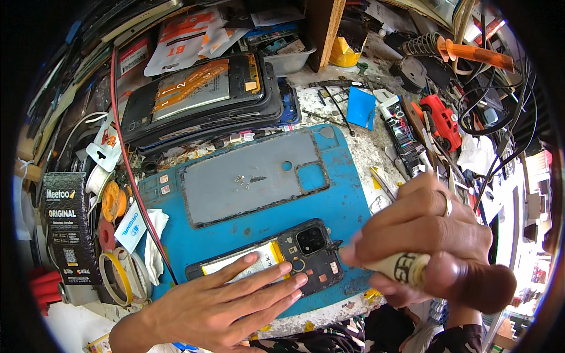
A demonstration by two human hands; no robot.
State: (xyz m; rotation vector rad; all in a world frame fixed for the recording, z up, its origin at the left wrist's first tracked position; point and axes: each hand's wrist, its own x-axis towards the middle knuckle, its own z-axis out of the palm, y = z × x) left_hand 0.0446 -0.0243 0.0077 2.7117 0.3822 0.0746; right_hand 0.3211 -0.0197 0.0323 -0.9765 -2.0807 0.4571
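Note:
An opened black phone point(309, 270), with a silver battery and a square camera module, lies on the blue mat point(160, 235). My left hand point(226, 306) rests spread over its battery and lower part, fingers apart. My right hand point(435, 241) grips a cream cylindrical tool point(397, 270) with black markings; a dark tip shows at the phone's right end beside the camera, partly hidden by my fingers. Above the phone lies a detached grey back cover point(235, 200) with small screws point(241, 181) on it.
Stacked phones point(194, 94) fill the back left. Spools point(112, 200), a tape ring point(118, 276) and a black package point(69, 229) crowd the left. A red toy car point(444, 120), cables and an orange syringe point(477, 53) clutter the right. A red wire runs along the mat's left.

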